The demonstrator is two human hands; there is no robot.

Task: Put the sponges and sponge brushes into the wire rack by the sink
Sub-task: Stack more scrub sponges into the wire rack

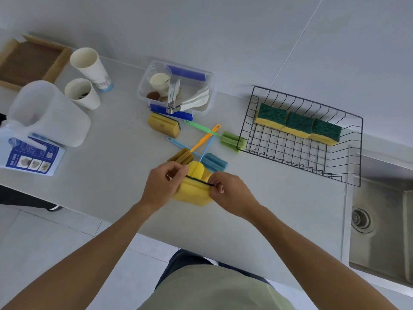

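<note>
My left hand and my right hand both grip a yellow sponge at its two ends, just above the counter. Behind it lie several sponge brushes: a yellow-headed one with a thin blue handle, an orange-handled one, a blue one and a green one. Another yellow sponge lies further back, beside the clear box. The black wire rack stands at the right and holds three green-topped yellow sponges in a row.
A clear plastic box of utensils stands behind the brushes. Two paper cups, a white jug, a blue-labelled packet and a wooden tray fill the left. A steel sink lies right of the rack.
</note>
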